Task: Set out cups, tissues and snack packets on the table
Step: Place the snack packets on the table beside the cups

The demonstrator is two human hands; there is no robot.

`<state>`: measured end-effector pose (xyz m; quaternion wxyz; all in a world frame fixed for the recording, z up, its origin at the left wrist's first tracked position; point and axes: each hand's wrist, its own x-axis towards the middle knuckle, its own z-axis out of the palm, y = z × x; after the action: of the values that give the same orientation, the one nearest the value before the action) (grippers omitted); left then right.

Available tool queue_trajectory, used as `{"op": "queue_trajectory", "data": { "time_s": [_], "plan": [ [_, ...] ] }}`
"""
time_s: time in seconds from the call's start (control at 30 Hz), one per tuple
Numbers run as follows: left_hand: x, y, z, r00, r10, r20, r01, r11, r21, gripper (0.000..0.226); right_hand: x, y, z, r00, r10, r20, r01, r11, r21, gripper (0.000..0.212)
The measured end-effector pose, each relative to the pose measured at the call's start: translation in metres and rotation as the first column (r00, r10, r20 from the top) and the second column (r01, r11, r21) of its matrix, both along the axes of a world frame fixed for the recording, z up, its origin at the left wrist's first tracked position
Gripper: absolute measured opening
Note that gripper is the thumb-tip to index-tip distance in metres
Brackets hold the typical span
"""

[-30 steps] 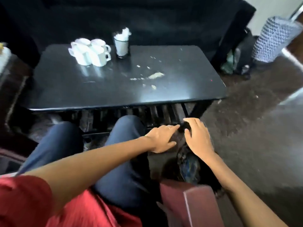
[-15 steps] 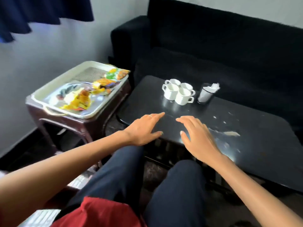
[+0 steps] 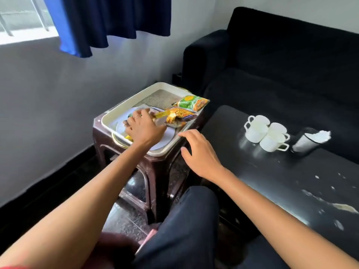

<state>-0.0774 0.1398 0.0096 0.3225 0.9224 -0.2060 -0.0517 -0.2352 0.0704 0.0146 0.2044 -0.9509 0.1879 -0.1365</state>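
Note:
A cream tray (image 3: 124,105) on a brown stool holds a plate (image 3: 167,137) and several snack packets: a green one (image 3: 192,102), an orange-yellow one (image 3: 179,116) and yellow ones under my left hand (image 3: 142,129). That hand lies on the plate with its fingers curled round a yellow packet (image 3: 161,114). My right hand (image 3: 198,152) hovers open beside the tray's near right corner, holding nothing. Three white cups (image 3: 266,133) stand clustered on the black table (image 3: 272,181). Next to them is a mesh holder with white tissues (image 3: 308,141).
The brown stool (image 3: 155,171) stands against the table's left end. A black sofa (image 3: 281,65) runs behind the table. White crumbs and smears (image 3: 330,202) mark the table's near right part. My knees sit below, between stool and table.
The view swung left from the table to the tray. My left hand went from the table's front edge onto the packets in the tray; my right hand followed leftward, still open.

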Motion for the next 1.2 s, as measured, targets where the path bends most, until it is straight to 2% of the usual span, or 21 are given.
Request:
{"op": "queue_trajectory", "data": {
  "time_s": [0.1,0.2,0.27,0.33,0.4,0.53,0.63,0.73,0.87,0.97,1.03,1.2],
  "plan": [
    [0.013,0.006,-0.005,0.999,0.016,0.040,-0.015,1.000,-0.021,0.072,0.039,0.002,-0.001,0.999,-0.039,0.020,0.037,0.993,0.112,0.041],
    [0.026,0.012,-0.010,0.996,-0.078,-0.041,0.082,0.990,0.112,0.080,0.072,0.001,0.003,0.986,-0.165,0.028,0.145,0.925,0.351,0.049],
    [0.030,0.015,-0.015,0.983,-0.154,-0.103,0.173,0.960,0.221,0.075,0.088,-0.002,0.003,0.969,-0.246,-0.022,0.228,0.855,0.466,0.053],
    [0.031,0.017,-0.021,0.972,-0.215,-0.099,0.236,0.919,0.315,0.066,0.097,-0.004,0.000,0.961,-0.259,-0.094,0.273,0.847,0.456,0.052],
    [0.033,0.017,-0.022,0.969,-0.239,-0.056,0.244,0.910,0.336,0.051,0.099,-0.003,-0.004,0.961,-0.235,-0.143,0.274,0.872,0.407,0.044],
    [0.032,0.017,-0.012,0.965,-0.262,0.006,0.243,0.902,0.358,0.030,0.095,-0.001,-0.010,0.960,-0.244,-0.134,0.277,0.888,0.367,0.038],
    [0.027,0.016,0.006,0.959,-0.278,0.054,0.240,0.898,0.368,0.029,0.088,-0.001,-0.007,0.961,-0.271,-0.058,0.269,0.867,0.420,0.031],
    [0.022,0.015,0.022,0.937,-0.294,0.189,0.215,0.911,0.351,0.028,0.077,0.001,-0.002,0.958,-0.286,0.034,0.236,0.847,0.476,0.028],
    [0.007,0.010,0.028,0.911,-0.321,0.261,0.243,0.926,0.288,0.041,0.057,0.002,0.006,0.916,-0.385,0.115,0.262,0.790,0.555,0.022],
    [-0.010,0.004,0.028,0.839,-0.414,0.352,0.345,0.906,0.244,0.040,0.031,-0.002,0.011,0.876,-0.465,0.126,0.271,0.692,0.669,0.020],
    [-0.023,0.001,0.027,0.776,-0.473,0.416,0.423,0.881,0.212,0.040,0.010,-0.005,0.016,0.857,-0.510,0.073,0.319,0.637,0.702,0.026],
    [-0.057,-0.006,0.030,0.592,-0.649,0.479,0.637,0.740,0.215,0.044,-0.048,-0.002,0.029,0.845,-0.535,-0.012,0.363,0.557,0.747,0.028]
  ]
}}
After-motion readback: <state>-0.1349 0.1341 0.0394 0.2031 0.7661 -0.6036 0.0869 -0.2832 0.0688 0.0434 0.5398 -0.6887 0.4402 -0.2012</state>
